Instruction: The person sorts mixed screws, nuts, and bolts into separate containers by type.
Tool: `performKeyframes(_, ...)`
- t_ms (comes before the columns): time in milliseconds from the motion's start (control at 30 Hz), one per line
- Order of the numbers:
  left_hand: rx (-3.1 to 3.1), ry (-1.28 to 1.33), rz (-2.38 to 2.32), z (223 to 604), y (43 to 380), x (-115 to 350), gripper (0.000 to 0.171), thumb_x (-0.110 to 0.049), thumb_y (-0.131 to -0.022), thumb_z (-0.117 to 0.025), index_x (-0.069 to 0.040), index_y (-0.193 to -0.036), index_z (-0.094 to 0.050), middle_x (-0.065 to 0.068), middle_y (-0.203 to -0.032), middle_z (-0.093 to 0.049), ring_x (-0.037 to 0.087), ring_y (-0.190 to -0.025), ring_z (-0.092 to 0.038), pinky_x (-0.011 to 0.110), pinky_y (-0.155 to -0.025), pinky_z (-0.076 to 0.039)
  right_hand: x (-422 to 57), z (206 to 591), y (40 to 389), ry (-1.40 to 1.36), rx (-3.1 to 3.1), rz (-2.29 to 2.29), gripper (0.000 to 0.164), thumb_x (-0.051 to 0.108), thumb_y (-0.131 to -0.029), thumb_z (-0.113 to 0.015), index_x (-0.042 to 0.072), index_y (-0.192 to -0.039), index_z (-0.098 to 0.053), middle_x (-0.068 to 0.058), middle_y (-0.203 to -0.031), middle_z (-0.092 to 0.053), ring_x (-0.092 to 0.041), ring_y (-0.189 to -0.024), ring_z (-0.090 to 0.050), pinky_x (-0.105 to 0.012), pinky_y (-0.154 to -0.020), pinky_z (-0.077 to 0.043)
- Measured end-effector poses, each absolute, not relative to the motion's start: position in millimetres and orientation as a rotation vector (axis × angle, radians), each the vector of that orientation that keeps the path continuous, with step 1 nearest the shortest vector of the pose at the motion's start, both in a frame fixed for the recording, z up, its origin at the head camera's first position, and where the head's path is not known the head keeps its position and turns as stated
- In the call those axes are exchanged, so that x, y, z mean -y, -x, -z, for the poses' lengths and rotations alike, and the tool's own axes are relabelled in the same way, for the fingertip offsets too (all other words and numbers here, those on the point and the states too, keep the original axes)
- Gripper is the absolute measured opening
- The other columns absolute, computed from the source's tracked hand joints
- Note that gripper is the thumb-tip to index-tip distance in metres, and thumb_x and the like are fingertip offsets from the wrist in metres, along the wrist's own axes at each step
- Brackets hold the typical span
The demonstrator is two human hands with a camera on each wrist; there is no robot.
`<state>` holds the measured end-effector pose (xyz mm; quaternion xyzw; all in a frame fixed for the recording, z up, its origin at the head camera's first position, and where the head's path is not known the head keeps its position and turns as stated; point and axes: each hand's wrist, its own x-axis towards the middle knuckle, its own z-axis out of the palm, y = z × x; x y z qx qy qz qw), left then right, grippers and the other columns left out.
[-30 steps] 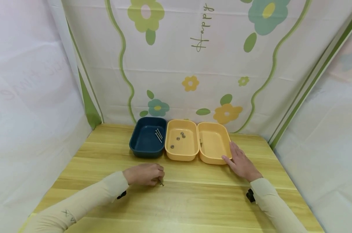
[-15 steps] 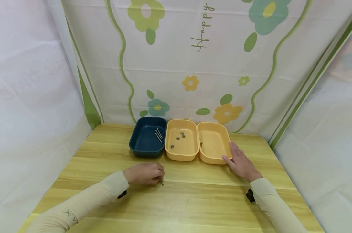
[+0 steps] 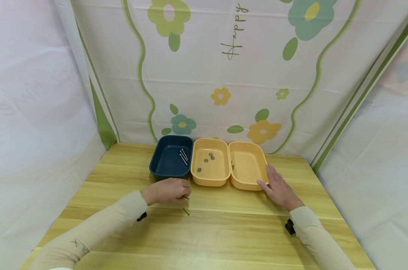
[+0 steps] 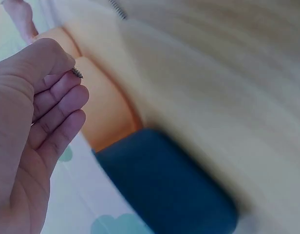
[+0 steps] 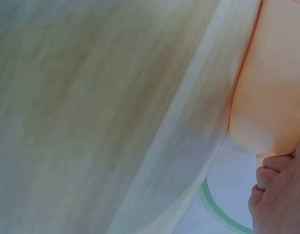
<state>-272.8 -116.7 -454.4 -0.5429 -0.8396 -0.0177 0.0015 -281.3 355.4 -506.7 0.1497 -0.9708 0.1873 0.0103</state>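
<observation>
In the head view my left hand point(image 3: 170, 190) is just in front of the dark blue bin point(image 3: 170, 175), pinching a small screw point(image 4: 77, 73) between thumb and forefinger. Its threaded tip sticks out in the left wrist view. Another screw point(image 3: 186, 212) lies on the table below that hand. My right hand point(image 3: 280, 190) rests against the front right corner of the right yellow bin point(image 3: 247, 185), thumb on the front rim and fingers along the side. A few small dark screws point(image 3: 233, 166) lie by this bin's left wall.
The middle yellow bin point(image 3: 210, 182) holds several nuts point(image 3: 206, 160), and the blue bin holds several long bolts point(image 3: 183, 156). All three bins stand side by side on the wooden table point(image 3: 224, 236), against a flowered cloth point(image 3: 197, 75).
My left hand has lifted away from the table toward the blue bin with one screw, and a second screw now shows where it was. The right hand has stayed in place.
</observation>
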Motion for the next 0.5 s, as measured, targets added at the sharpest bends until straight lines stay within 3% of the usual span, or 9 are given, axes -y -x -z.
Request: performKeyframes(500,2.488,1.662,-0.072,407.2,288.4,107.7,0.008,-0.01,-0.097,-0.07,-0.016,-0.091,-0.069,-0.004,-0.092,-0.069,0.01,-0.082,-0.061,0.021,-0.075,-0.055,-354.7,506.1,280.5,-0.467,3.035,-0.59,0.091,0.056,-0.111,-0.039,-0.003,-0.167,0.001,-0.026,-0.176,-0.002,-0.048,-0.163,-0.01,-0.068,-0.127,-0.016)
